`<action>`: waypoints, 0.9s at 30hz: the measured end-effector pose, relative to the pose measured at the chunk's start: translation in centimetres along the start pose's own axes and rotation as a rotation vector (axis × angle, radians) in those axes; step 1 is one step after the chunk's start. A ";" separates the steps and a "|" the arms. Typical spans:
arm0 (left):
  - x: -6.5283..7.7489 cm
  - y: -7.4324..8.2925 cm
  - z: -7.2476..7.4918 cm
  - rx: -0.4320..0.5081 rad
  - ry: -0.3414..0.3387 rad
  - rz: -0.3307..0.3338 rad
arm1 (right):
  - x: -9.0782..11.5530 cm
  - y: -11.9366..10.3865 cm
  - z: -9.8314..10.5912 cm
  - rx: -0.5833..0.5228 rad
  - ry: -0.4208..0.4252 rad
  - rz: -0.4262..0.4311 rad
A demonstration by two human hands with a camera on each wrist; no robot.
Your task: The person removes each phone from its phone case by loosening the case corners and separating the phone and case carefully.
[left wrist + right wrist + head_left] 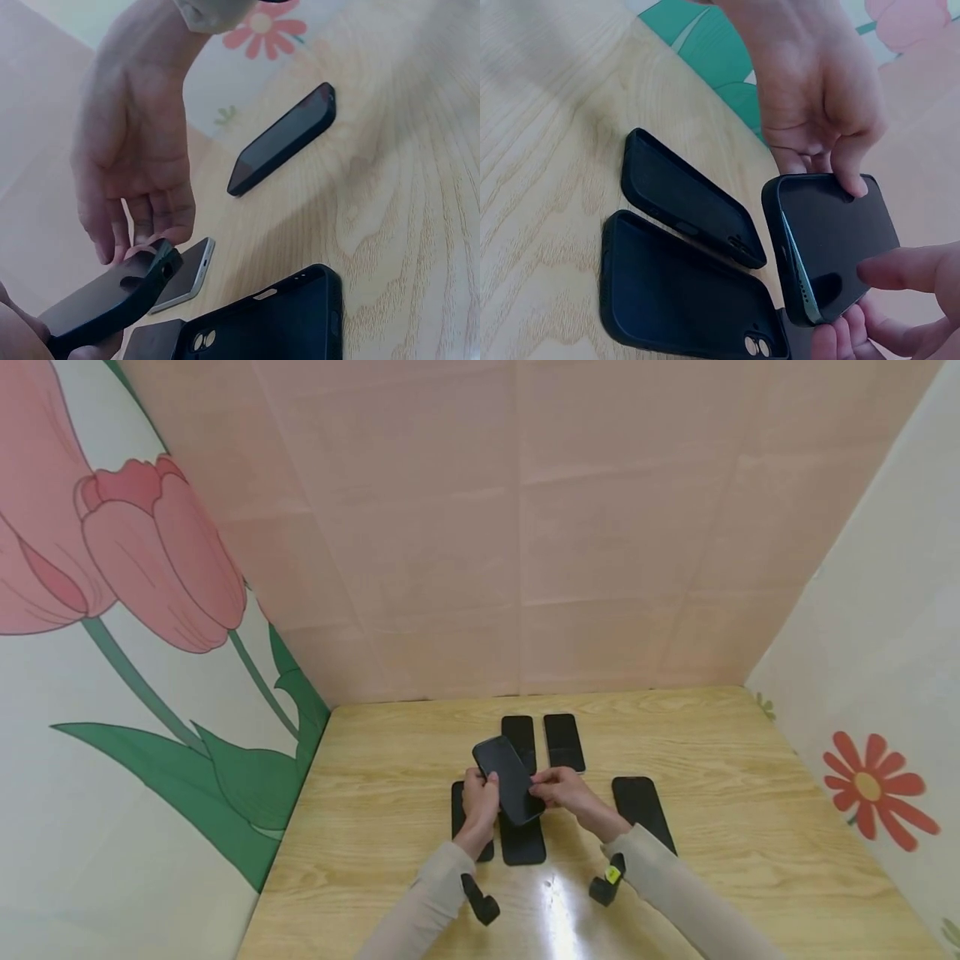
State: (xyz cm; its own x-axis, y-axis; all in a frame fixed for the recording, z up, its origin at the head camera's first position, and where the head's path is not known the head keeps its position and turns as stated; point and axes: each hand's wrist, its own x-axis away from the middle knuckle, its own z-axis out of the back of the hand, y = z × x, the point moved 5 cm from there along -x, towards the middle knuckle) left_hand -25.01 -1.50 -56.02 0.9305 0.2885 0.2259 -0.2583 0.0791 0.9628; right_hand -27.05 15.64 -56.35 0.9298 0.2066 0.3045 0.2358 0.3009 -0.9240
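Observation:
A black-cased phone (504, 777) is held up over the table, screen facing up. My left hand (481, 797) grips its left long side, the thumb (853, 176) at the screen's edge. At its lower right corner my right hand (566, 792) pinches it, thumb over the screen and fingers beneath. One edge of the phone (802, 277) stands out of the case rim (776, 247) in the right wrist view. Under the hands lie two hollow black phone cases, the left one (690, 199) beside the middle one (675, 292), both with camera cutouts.
Two phones lie at the back, a dark one (519, 732) and a silver-edged one (564, 742). Right of the right hand lies another black-cased phone (641, 806). Printed walls border the wooden table (360, 827) on three sides.

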 end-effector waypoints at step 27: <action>0.3 -0.3 -0.2 0.120 -0.019 -0.007 | 0.2 -0.5 0.3 -0.034 0.007 -0.036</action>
State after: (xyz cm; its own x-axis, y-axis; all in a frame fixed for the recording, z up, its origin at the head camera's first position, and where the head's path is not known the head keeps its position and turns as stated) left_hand -24.75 -1.24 -56.31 0.9371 0.2705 0.2207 -0.2198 -0.0340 0.9749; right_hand -27.06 15.83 -55.73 0.9224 0.1895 0.3366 0.2789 0.2763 -0.9197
